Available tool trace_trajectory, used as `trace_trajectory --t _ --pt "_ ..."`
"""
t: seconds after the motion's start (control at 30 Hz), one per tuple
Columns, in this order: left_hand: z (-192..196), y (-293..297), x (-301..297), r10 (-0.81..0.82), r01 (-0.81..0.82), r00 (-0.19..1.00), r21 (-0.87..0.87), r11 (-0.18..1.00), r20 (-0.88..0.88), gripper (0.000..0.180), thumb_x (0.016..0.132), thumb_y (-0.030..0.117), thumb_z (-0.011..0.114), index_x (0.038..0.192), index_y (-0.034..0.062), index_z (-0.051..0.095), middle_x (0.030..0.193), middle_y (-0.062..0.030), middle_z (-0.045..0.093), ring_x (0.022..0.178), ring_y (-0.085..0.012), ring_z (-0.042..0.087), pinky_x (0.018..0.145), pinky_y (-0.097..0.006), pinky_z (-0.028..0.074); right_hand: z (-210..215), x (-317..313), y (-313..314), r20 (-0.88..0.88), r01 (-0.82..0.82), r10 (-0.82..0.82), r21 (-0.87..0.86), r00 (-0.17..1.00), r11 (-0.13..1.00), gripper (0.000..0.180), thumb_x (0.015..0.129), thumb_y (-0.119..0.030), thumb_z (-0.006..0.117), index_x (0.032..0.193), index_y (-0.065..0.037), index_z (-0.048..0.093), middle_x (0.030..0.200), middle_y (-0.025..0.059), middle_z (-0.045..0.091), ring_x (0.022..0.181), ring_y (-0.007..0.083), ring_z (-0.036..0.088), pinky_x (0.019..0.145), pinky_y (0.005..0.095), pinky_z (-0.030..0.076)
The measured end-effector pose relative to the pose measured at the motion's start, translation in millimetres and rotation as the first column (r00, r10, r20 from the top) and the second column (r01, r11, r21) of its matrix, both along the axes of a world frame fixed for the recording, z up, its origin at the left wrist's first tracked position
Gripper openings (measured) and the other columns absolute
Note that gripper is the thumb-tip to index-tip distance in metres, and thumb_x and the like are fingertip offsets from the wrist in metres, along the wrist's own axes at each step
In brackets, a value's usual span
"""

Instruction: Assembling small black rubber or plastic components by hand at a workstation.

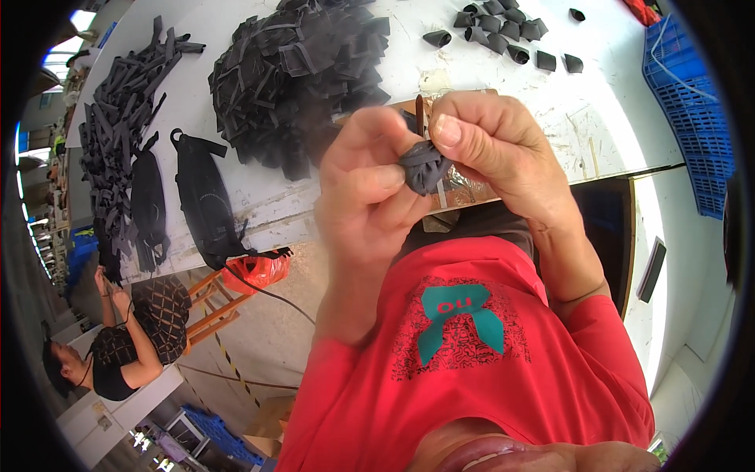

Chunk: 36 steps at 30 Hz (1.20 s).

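Both my hands are closed on one small dark grey fabric piece (425,168), folded and bunched into a rounded shape, in front of my chest at the table's near edge. My left hand (362,177) pinches it from the left, thumb against its side. From the right, my right hand (507,149) grips its upper edge with thumb and fingers. Just behind the piece, a thin brown upright tip (420,116) shows between my hands; its lower part is hidden. Beyond them on the white table (417,23) lies a big heap of black fabric pieces (299,79).
Small folded dark pieces (503,27) lie scattered at the far right. Black strips (118,134) are piled at the left, near two black pouches (206,200). A blue crate (684,118) stands at right. A red plastic bag (259,270) hangs below the table; another person (118,346) works at left.
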<state>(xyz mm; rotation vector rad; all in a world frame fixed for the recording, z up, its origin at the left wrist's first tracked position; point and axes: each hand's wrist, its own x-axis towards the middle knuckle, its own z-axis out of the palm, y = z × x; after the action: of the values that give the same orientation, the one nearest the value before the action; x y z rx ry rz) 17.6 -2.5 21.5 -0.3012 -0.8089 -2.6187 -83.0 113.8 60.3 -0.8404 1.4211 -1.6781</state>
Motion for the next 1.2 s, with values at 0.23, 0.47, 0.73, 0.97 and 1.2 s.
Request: trace_trajectory --t 0.23,0.47,0.73,0.97,1.2 --pt "-12.1 -9.2 -15.8 -0.036 -0.050 0.922 0.209 0.977 0.385 0.016 0.086 0.005 0.049 0.101 0.0009 0.052 0.068 -0.0028 0.054 0.035 -0.0016 0.026 0.034 -0.018 0.021 -48.8 -28.6 -20.9 0.242 -0.124 0.120 0.003 0.963 0.992 0.034 0.085 -0.033 0.054 0.071 -0.003 0.057 0.055 -0.0041 0.044 0.051 0.0019 0.036 0.044 0.0181 0.028" --pt "-1.8 11.6 -17.7 0.730 -0.450 0.657 -0.678 0.582 0.190 0.024 0.083 0.006 0.054 0.106 -0.0028 0.050 0.084 -0.0063 0.059 0.065 -0.0068 0.051 0.058 -0.016 0.039 -44.2 -12.2 -16.8 -0.217 0.285 -0.290 -0.057 0.932 0.957 0.027 0.087 -0.028 0.052 0.085 -0.001 0.057 0.059 -0.0006 0.045 0.056 0.0089 0.045 0.052 0.0224 0.038" --pt "11.3 -7.3 -22.5 0.655 -0.463 0.706 -0.876 0.135 -0.272 0.016 0.070 -0.002 0.063 0.086 0.0007 0.062 0.086 -0.0082 0.059 0.079 -0.0160 0.054 0.071 -0.026 0.043 -35.7 9.6 -7.6 -0.679 0.366 -0.479 -0.317 0.557 0.875 0.038 0.071 -0.025 0.068 0.099 -0.004 0.054 0.085 0.0092 0.051 0.072 0.0210 0.053 0.058 0.0291 0.045" --pt "17.0 -8.4 -19.5 0.626 -0.446 0.780 -0.690 0.569 0.012 0.009 0.075 -0.003 0.060 0.084 -0.0020 0.061 0.077 -0.0032 0.058 0.071 -0.0075 0.051 0.064 -0.019 0.041 -33.5 8.2 -12.9 -0.755 0.365 -0.554 -0.435 0.350 0.823 0.036 0.063 -0.018 0.073 0.092 -0.003 0.056 0.082 0.0094 0.054 0.067 0.0224 0.055 0.055 0.0291 0.045" --pt "25.4 -14.6 -21.7 0.555 -0.278 0.829 -0.812 0.513 0.066 0.010 0.074 -0.006 0.060 0.082 -0.0024 0.060 0.076 -0.0027 0.057 0.070 -0.0070 0.051 0.064 -0.019 0.040 -32.0 6.0 -8.1 -0.620 0.337 -0.482 -0.345 0.619 0.876 0.033 0.063 -0.016 0.073 0.090 -0.003 0.058 0.082 0.0091 0.056 0.067 0.0223 0.055 0.056 0.0286 0.046"
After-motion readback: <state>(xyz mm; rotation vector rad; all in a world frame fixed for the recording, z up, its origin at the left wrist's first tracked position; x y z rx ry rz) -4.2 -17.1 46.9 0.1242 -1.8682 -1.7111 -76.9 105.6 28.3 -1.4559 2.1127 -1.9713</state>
